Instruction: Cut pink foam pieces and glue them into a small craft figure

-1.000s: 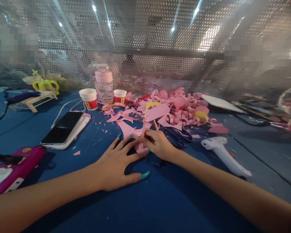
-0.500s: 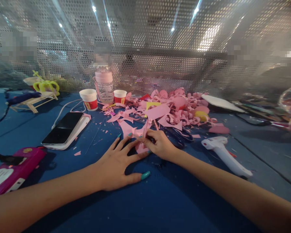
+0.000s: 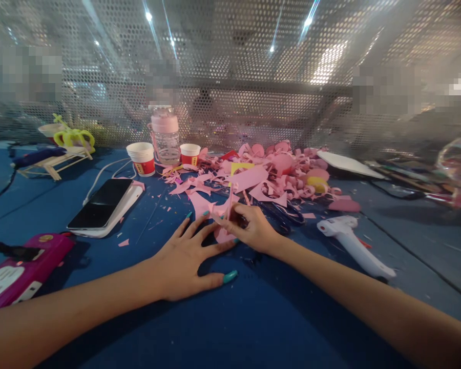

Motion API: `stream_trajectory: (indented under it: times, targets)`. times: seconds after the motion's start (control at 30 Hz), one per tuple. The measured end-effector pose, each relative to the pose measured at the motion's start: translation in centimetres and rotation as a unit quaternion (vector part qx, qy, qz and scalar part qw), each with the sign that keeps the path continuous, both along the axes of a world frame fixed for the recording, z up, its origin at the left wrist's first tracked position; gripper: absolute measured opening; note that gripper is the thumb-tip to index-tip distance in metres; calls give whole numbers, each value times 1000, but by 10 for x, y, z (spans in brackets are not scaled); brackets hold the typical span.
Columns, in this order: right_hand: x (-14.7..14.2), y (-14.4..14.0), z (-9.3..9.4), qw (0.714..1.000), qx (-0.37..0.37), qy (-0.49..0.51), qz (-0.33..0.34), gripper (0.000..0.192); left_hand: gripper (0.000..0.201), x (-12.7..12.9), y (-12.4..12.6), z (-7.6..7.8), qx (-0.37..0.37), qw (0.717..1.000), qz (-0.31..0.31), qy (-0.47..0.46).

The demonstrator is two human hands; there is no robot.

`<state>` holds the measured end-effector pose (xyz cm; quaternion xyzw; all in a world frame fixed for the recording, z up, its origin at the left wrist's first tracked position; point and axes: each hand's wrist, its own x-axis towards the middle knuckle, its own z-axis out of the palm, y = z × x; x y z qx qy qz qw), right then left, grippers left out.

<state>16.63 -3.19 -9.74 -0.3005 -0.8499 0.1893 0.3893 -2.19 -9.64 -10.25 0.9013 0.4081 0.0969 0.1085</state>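
My left hand (image 3: 188,261) lies flat with its fingers spread, its fingertips on a cut sheet of pink paper (image 3: 200,204). Close beside those fingertips, my right hand (image 3: 255,228) is closed in a pinch around a slim pink pen-like stick (image 3: 231,197). The stick stands nearly upright over the paper; its lower end is hidden by fingers. Part of the pink paper shows below the right fingers. Just behind the right hand lie dark-handled scissors (image 3: 278,215), partly covered by paper scraps.
Pink paper scraps (image 3: 284,164) form a heap behind my hands. A white glue gun (image 3: 355,246) lies to the right. On the left are a phone (image 3: 102,204), a magenta power strip (image 3: 42,256) and paper cups (image 3: 141,160). A bottle (image 3: 165,136) stands before the perforated metal screen (image 3: 230,77).
The slim pink stick in my right hand has tipped from leaning right to nearly upright. My left hand stays in place on the paper. The view has shifted very slightly.
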Motion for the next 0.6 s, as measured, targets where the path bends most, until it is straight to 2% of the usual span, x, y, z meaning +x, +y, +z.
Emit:
stream_trajectory:
  times: [0.23, 0.5, 0.6]
  targets:
    - [1, -1, 0, 998, -6, 60, -11, 27, 62, 0, 1, -2, 10, 1000, 3, -6]
    - [3, -1, -2, 992, -66, 103, -39, 19, 61, 0, 1, -3, 24, 1000, -3, -7]
    - [3, -1, -3, 990, -82, 107, -31, 17, 61, -1, 2, -5, 29, 999, -6, -16]
